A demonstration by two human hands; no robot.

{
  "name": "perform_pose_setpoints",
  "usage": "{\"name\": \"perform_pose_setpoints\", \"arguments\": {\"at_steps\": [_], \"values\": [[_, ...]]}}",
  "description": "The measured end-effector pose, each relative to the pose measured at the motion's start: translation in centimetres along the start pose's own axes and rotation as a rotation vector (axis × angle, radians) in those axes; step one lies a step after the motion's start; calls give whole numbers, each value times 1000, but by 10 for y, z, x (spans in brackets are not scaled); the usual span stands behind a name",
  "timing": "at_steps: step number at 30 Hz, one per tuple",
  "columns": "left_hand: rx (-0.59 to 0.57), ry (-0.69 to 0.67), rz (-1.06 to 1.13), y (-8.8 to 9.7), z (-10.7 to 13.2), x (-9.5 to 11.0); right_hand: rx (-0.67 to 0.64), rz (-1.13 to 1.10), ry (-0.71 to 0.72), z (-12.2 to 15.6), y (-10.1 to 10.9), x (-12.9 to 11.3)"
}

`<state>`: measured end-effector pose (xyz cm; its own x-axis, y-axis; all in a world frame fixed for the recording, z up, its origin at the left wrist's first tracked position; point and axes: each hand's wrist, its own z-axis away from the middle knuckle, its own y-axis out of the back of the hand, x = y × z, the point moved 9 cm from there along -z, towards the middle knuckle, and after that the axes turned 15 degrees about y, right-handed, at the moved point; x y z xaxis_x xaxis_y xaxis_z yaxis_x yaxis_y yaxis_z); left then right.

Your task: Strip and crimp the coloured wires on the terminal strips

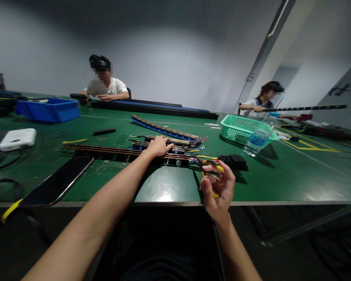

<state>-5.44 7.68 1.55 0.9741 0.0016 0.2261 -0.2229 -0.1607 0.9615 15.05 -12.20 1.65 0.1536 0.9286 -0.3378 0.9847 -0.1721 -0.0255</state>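
Observation:
A long black strip with copper-coloured rods (105,150) lies across the table in front of me. My left hand (158,146) reaches over it, fingers curled down onto the strips and partly hidden. Coloured wires (206,157) come out at the strip's right end. Beside them, my right hand (220,189) is closed around yellow-and-black-handled pliers (220,168), whose jaws point towards the wire ends; whether they touch a wire I cannot tell. Behind the long strip lie shorter strips, and a curved blue-backed strip (163,129) with red and black wires at its end.
A black block (236,162) sits right of the wires. Further right stand a green basket (236,130) and a water bottle (256,140). On the left are a phone (58,181), a white box (17,139) and a blue bin (48,110). Two people work across the table.

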Motion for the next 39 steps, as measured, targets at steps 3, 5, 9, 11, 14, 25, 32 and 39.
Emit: {"name": "perform_pose_setpoints", "arguments": {"at_steps": [3,5,9,11,14,25,32,39], "values": [[-1,-2,-1,0,0,0,110,-7,32,7,10,-7],[-4,-8,1,0,0,1,177,-12,59,9,15,-11],[-10,-7,4,-1,0,1,192,17,67,11,16,-12],[-4,-8,4,-2,0,1,139,54,15,12,13,-6],[8,-11,7,-1,-1,2,10,133,-53,9,6,2],[8,-7,6,1,2,3,-680,421,122,7,-44,3],[9,-4,9,-1,1,1,-863,404,-3,14,-47,10],[3,-9,16,-1,1,1,-458,17,-413,11,-29,31]]}}
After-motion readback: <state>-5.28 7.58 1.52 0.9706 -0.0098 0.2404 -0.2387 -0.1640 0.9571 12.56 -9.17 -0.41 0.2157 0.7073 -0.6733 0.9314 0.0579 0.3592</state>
